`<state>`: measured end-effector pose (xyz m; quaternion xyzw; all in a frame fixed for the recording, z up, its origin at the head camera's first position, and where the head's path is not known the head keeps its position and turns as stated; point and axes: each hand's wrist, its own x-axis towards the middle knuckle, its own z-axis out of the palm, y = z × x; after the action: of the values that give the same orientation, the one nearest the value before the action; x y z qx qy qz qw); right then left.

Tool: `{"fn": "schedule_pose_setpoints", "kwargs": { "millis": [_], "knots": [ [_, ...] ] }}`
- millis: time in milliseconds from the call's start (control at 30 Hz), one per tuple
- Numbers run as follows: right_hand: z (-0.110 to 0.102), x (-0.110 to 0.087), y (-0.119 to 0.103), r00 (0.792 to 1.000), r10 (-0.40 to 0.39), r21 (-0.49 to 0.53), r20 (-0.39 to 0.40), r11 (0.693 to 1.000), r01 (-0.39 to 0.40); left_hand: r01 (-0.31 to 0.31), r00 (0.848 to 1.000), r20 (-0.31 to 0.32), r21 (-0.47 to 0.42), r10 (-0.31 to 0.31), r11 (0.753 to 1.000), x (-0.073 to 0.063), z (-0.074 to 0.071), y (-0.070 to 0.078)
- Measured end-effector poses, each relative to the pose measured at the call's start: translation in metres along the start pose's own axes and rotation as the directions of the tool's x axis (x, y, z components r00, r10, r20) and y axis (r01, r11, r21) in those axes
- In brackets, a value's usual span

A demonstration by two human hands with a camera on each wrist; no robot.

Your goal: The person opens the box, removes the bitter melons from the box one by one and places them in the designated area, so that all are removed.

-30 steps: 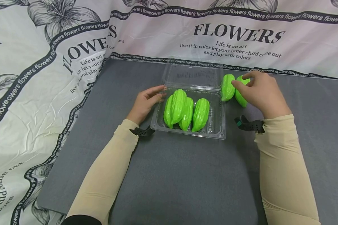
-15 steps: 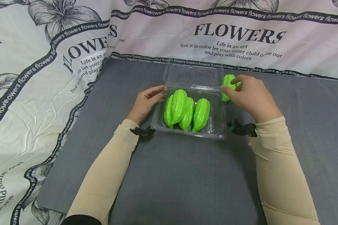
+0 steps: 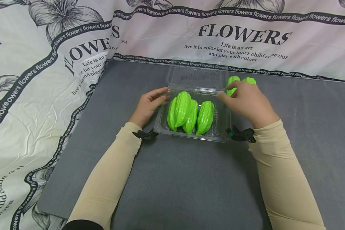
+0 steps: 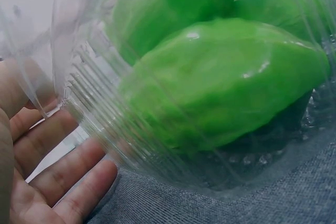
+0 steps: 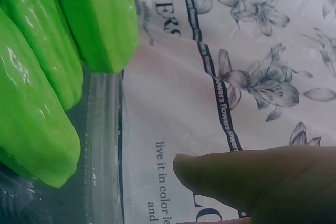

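Several glossy, ridged green fruits that look like star fruit (image 3: 205,118) lie in a clear plastic clamshell box (image 3: 189,137), one on top of others. Its lid (image 3: 197,76) is tipped back, away from the person. My left hand (image 3: 150,104) touches the box's left wall with extended fingers (image 4: 79,174), seen close up in the left wrist view. Above the box's right rim is my right hand (image 3: 248,102), thumb and index finger apart, nothing between them. In the right wrist view its thumb (image 5: 215,179) shows beside the box.
Two more green fruits (image 3: 249,80) lie on the grey table (image 3: 189,185) right of the box, partly hidden behind my right hand. White cloth printed with flowers and lettering (image 3: 241,35) hangs along the back and left.
My right hand has moved left from the two fruits on the table to the box's right edge. The left hand, box and fruits inside stay where they were.
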<state>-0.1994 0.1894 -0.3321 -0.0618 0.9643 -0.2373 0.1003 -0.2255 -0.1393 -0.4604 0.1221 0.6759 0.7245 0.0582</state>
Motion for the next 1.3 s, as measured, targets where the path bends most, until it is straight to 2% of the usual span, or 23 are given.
{"fn": "schedule_pose_setpoints", "kwargs": {
  "millis": [467,867,1300],
  "knots": [
    [0.016,-0.001,-0.011,0.999,-0.045,-0.008,0.013,0.999,0.045,0.013,1.000,-0.005,-0.007,-0.013,1.000,-0.001,0.000,-0.001],
    [0.024,0.002,-0.019,0.994,-0.079,0.017,0.074,0.997,0.078,0.012,1.000,-0.006,-0.007,-0.012,1.000,0.000,0.000,0.002],
    [0.032,0.003,-0.022,0.991,-0.084,-0.079,0.107,0.993,0.093,0.018,1.000,0.000,-0.002,-0.018,1.000,-0.001,0.000,0.003]
  ]
}}
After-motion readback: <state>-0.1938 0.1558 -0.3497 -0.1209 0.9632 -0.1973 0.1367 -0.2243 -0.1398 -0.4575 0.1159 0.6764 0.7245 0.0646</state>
